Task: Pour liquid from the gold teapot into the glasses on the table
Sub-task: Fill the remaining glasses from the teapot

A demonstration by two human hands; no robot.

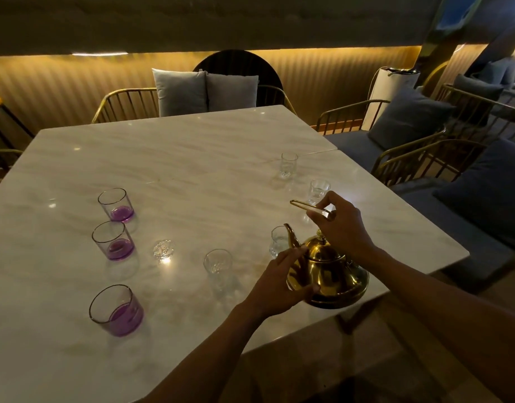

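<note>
The gold teapot (330, 271) stands on the marble table (177, 158) near its right front edge, spout pointing left and away. My right hand (342, 225) is closed around the teapot's raised thin handle above the lid. My left hand (279, 282) rests against the pot's left side below the spout. Three tumblers with purple liquid stand at the left: far (116, 205), middle (113, 240), near (117, 309). Clear small glasses stand in front of the pot (218, 264), behind the spout (279, 241), and farther back (318, 191), (288, 164). A tiny clear glass (162, 250) sits between.
Gold wire-frame chairs with grey cushions (205, 91) stand behind the table. Blue upholstered seats (468, 199) line the right side, close to the table's right edge. The teapot sits close to the table's corner edge.
</note>
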